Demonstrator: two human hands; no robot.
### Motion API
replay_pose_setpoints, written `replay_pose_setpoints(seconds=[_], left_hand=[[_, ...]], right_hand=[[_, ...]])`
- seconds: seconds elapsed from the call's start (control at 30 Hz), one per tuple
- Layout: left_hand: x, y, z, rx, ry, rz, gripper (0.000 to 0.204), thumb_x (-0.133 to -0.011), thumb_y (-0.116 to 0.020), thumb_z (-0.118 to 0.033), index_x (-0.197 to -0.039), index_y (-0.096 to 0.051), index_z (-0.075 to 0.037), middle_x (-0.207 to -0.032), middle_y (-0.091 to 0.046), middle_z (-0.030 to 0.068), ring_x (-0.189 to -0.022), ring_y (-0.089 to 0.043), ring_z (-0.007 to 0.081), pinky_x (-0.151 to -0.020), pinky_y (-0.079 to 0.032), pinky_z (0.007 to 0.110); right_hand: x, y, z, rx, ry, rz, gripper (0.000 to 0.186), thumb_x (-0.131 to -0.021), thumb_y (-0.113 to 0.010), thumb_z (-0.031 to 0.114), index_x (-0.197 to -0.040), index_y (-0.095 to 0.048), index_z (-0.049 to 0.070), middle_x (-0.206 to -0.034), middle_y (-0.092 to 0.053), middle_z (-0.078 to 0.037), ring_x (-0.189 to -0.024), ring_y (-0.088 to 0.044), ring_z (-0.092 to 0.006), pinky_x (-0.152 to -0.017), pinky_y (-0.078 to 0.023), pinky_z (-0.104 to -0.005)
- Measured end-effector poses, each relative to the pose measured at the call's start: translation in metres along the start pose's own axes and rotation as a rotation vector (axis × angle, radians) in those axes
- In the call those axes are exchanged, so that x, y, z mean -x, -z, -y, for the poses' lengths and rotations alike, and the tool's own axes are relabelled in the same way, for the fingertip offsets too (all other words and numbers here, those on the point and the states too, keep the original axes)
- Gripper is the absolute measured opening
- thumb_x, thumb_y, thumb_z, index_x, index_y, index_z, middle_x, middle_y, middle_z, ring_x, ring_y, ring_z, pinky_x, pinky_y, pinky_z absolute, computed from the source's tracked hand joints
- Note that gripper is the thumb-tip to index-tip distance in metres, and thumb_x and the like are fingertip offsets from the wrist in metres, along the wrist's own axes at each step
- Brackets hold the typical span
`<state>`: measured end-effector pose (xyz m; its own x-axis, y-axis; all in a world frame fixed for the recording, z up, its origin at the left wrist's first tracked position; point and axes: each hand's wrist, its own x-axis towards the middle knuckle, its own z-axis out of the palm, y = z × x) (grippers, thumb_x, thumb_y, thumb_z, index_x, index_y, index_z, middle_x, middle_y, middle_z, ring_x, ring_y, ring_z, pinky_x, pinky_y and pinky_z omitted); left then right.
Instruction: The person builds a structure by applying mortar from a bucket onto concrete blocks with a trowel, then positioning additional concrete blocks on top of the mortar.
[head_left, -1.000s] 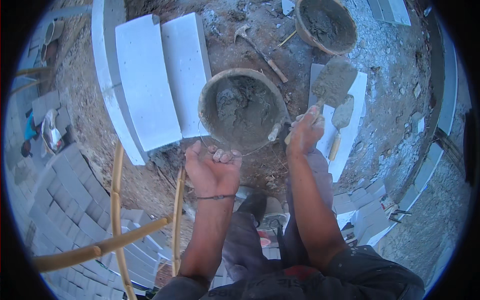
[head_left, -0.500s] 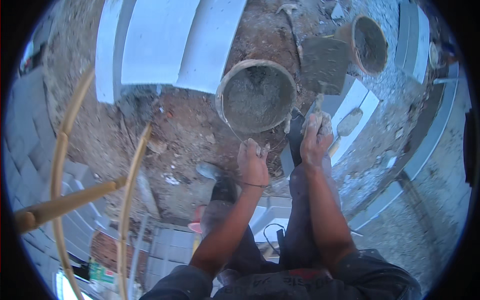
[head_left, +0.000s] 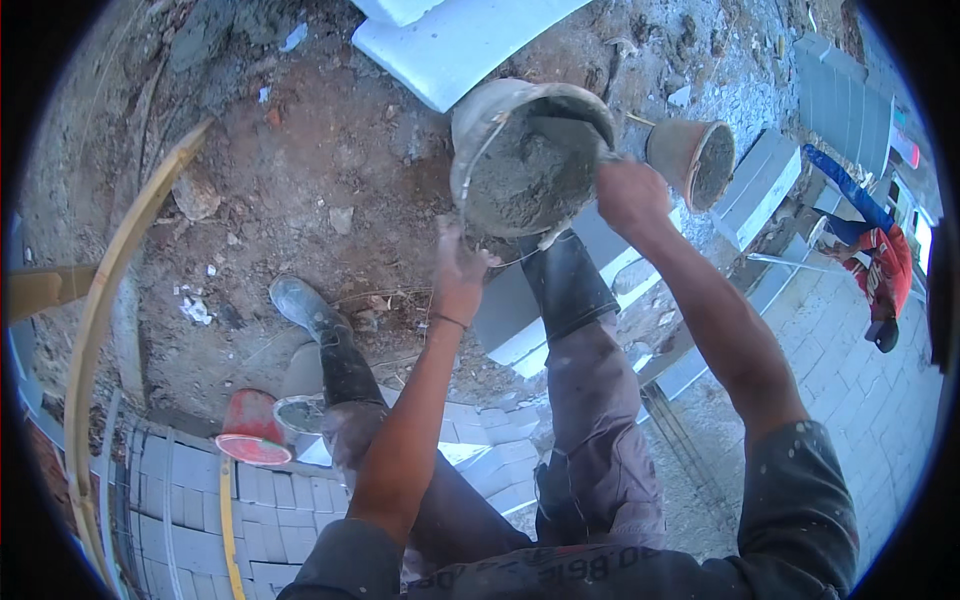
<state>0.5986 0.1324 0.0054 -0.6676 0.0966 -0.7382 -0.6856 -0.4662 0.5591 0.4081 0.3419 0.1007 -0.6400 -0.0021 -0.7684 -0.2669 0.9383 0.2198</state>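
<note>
A grey bucket [head_left: 463,140] of wet mortar [head_left: 522,178] stands tilted in front of me, its mouth turned to the right. My right hand [head_left: 632,200] is closed round the short handle of a square-bladed trowel [head_left: 575,138], whose blade is partly sunk in the mortar at the bucket's far right side. At the near left of the bucket, my left hand [head_left: 460,268] grips its thin wire handle; the fingers are slightly blurred and smeared with mortar.
A second mortar bucket [head_left: 668,155] stands to the right, near grey-white concrete blocks [head_left: 760,185]. White slabs [head_left: 450,50] lie beyond. Bent wooden poles [head_left: 105,310] rise at left. A red bucket [head_left: 250,420] is behind my boot [head_left: 300,300]. Another person [head_left: 885,270] bends at far right.
My right hand has brought the trowel from beside the bucket into its mortar. The bucket has tipped over to the right. The view has turned, bringing another person into sight.
</note>
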Motion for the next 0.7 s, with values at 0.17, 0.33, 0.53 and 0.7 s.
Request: replay_pose_setpoints(seconds=[0.17, 0.33, 0.53, 0.7], left_hand=[[0.002, -0.010, 0.003, -0.310, 0.019, 0.088, 0.064, -0.096, -0.053, -0.003, -0.152, -0.026, 0.008, -0.147, -0.045, 0.0260, -0.107, -0.067, 0.0217, -0.088, -0.054, 0.031], [0.000, -0.011, 0.013, -0.168, 0.041, -0.021, 0.061, -0.097, -0.058, -0.009, -0.147, -0.032, 0.014, -0.135, -0.056, 0.0249, -0.098, -0.071, 0.0221, -0.090, -0.052, 0.030], [-0.004, -0.002, 0.015, -0.082, 0.115, 0.060, 0.054, -0.098, -0.053, 0.001, -0.148, -0.032, 0.011, -0.154, -0.039, 0.0204, -0.111, -0.063, 0.0183, -0.091, -0.055, 0.031], [-0.005, -0.006, 0.012, -0.070, 0.130, 0.072, 0.053, -0.099, -0.053, 0.001, -0.148, -0.034, 0.009, -0.156, -0.037, 0.0184, -0.121, -0.056, 0.0170, -0.092, -0.055, 0.033]], right_hand=[[0.001, -0.027, 0.018, -0.013, 0.036, 0.135, 0.021, -0.084, -0.055, 0.010, -0.088, -0.074, 0.000, -0.097, -0.071, -0.025, -0.092, -0.070, -0.0416, -0.084, -0.057, -0.0481], [-0.008, -0.029, -0.010, -0.042, 0.038, 0.175, 0.022, -0.080, -0.058, 0.015, -0.086, -0.074, 0.001, -0.089, -0.071, -0.026, -0.088, -0.071, -0.0419, -0.083, -0.057, -0.0481], [0.004, -0.022, -0.031, -0.040, 0.092, 0.197, 0.020, -0.080, -0.059, 0.016, -0.082, -0.073, 0.002, -0.083, -0.071, -0.024, -0.083, -0.071, -0.0411, -0.082, -0.057, -0.0477], [-0.018, -0.050, 0.004, -0.228, 0.030, 0.215, 0.022, -0.081, -0.058, 0.018, -0.083, -0.074, 0.002, -0.083, -0.071, -0.022, -0.082, -0.071, -0.0404, -0.082, -0.057, -0.0460]])
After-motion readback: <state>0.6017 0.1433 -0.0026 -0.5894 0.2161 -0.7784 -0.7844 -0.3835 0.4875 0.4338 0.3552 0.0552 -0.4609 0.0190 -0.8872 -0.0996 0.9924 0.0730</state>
